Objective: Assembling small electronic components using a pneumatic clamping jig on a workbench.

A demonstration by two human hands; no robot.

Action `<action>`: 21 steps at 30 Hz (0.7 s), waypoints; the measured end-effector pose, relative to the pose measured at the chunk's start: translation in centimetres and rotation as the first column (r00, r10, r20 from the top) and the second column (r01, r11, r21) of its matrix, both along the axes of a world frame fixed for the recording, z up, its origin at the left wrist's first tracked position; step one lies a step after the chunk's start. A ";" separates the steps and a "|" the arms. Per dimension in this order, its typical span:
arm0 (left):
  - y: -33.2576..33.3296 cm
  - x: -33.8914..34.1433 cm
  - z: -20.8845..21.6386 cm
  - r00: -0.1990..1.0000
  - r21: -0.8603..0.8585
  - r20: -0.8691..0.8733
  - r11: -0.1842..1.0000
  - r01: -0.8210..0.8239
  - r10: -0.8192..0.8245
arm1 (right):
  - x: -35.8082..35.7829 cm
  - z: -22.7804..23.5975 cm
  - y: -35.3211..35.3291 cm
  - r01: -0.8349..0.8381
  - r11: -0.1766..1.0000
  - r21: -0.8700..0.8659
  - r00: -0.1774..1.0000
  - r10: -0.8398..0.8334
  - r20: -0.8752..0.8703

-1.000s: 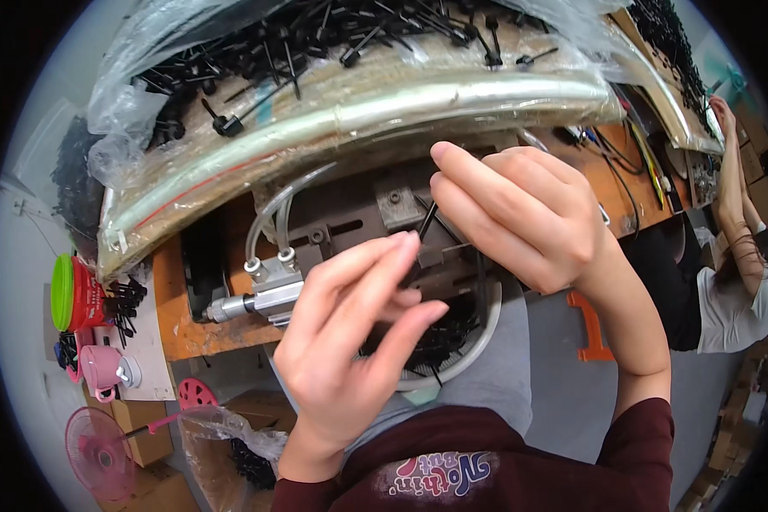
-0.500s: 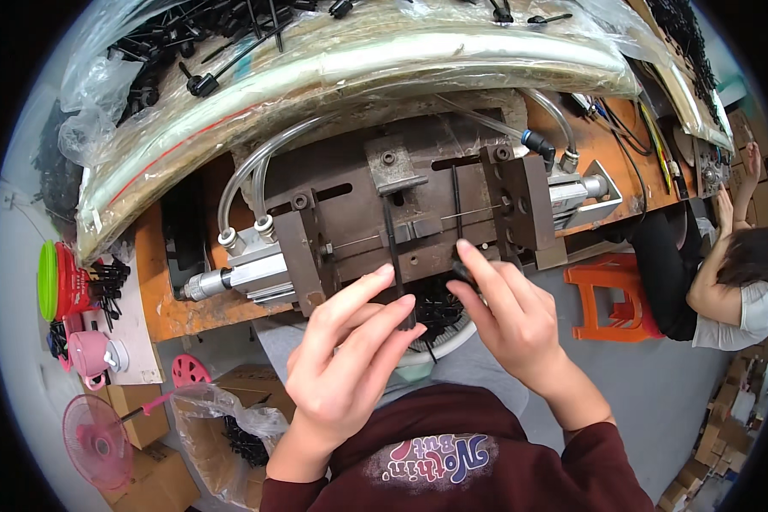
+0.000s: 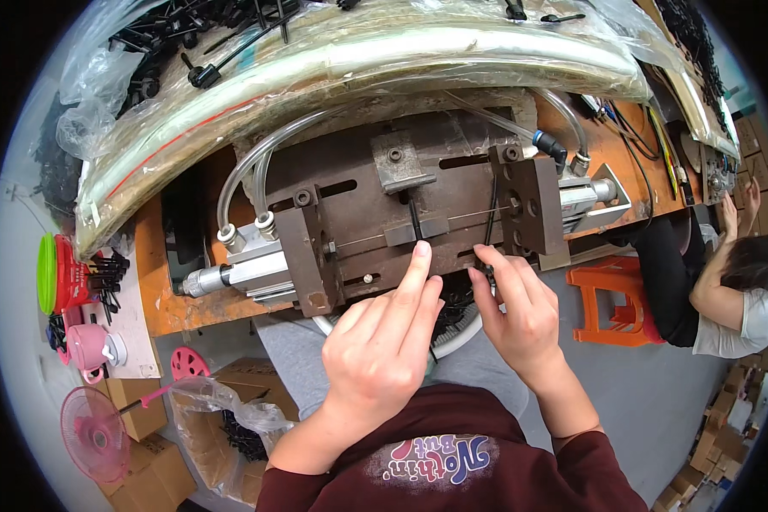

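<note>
A slim black rod (image 3: 416, 219) lies in the slot between two small metal blocks (image 3: 398, 234) of the brown fixture, its far end under a steel bracket (image 3: 403, 162). My left hand (image 3: 380, 346) is at its near end, index fingertip on the rod, other fingers and thumb curled below; the rod's near part is hidden behind the hand. My right hand (image 3: 520, 311) pinches another thin black rod (image 3: 492, 211) that points away beside the right-hand block (image 3: 529, 205). Its lower end is hidden by my fingers. A thin metal pin (image 3: 469, 215) reaches in from each side block.
Air cylinders (image 3: 252, 264) with clear hoses (image 3: 246, 175) flank the fixture. Behind it, a plastic-covered ledge (image 3: 350, 64) bears black parts. A round tub (image 3: 456, 337) of black parts stands below my hands. At right are an orange stool (image 3: 602, 294) and another person (image 3: 725, 294).
My left hand has moved forward and right, bringing its rod into the slot between the metal blocks. My right hand has shifted slightly right with its rod.
</note>
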State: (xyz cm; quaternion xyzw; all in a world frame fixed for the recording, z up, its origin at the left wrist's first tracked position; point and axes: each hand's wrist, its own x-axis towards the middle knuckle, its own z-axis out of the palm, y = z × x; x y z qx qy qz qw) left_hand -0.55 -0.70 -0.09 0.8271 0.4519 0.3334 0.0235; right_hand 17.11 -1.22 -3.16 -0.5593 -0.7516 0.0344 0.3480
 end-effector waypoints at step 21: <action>0.5 -0.1 1.2 0.997 -0.043 -0.076 0.999 -0.031 0.027 | 2.1 4.0 -3.4 -0.402 0.915 -0.047 0.748 0.298 -0.594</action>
